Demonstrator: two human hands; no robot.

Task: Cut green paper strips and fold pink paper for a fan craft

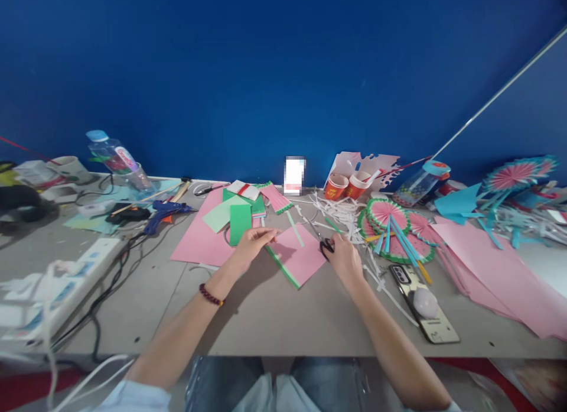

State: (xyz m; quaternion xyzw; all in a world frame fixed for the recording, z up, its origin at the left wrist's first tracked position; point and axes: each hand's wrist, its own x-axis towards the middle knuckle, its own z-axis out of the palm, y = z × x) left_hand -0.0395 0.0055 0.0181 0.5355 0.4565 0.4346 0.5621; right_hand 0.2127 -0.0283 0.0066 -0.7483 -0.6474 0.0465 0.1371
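A pink paper square (pixel 301 255) lies turned cornerwise on the table in front of me, with a green and white strip along its lower left edge. My left hand (pixel 253 245) is at its left corner, thumb and fingers pinched together; whatever is between the fingertips is too small to make out. At the right corner, my right hand (pixel 346 259) is closed around the black handles of a pair of scissors (pixel 326 247), whose blades point away and to the left. A narrow pale green strip (pixel 294 229) lies across the square's upper part.
Beyond my left hand are green paper (pixel 240 224) and a pink sheet (pixel 195 246). A blue glue gun (pixel 166 214) lies farther left. White paper scraps (pixel 339 211), paper cups (pixel 336 187), watermelon-patterned paper fans (pixel 387 218) and a phone (pixel 436 326) are on the right.
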